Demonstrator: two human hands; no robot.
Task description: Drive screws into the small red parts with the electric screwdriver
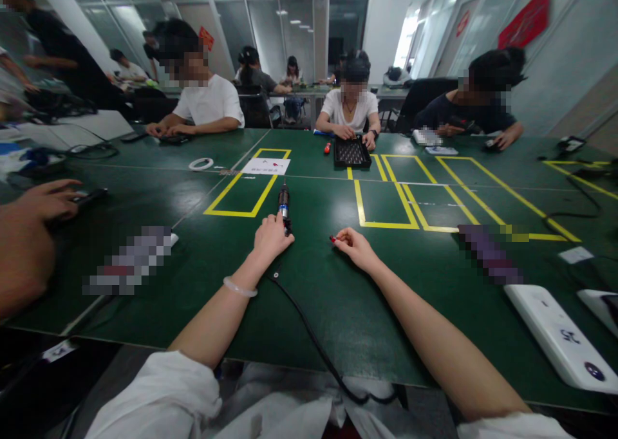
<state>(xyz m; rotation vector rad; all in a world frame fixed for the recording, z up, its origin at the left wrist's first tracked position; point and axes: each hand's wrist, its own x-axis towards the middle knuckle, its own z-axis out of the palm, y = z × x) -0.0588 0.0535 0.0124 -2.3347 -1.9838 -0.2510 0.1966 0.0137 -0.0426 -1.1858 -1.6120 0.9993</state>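
My left hand (273, 238) is closed round the rear of an electric screwdriver (284, 201), a dark tool with a blue band whose thin tip points away from me. From near that hand a black cord (309, 329) runs over the table's front edge. Between thumb and fingertips of my right hand (356, 248) is a small red and black piece (333, 239), too small to name. Beside my left wrist lies a tiny metallic bit (275, 275) on the green table (309, 297).
Yellow tape outlines (232, 214) mark the table. A white paper (266, 167) and white ring (200, 164) lie ahead. Across sits a person with a black tray (352, 152); a red-handled object (327, 148) is beside it. A white power bank (555, 336) lies right; another person's hand (46, 201) reaches in left.
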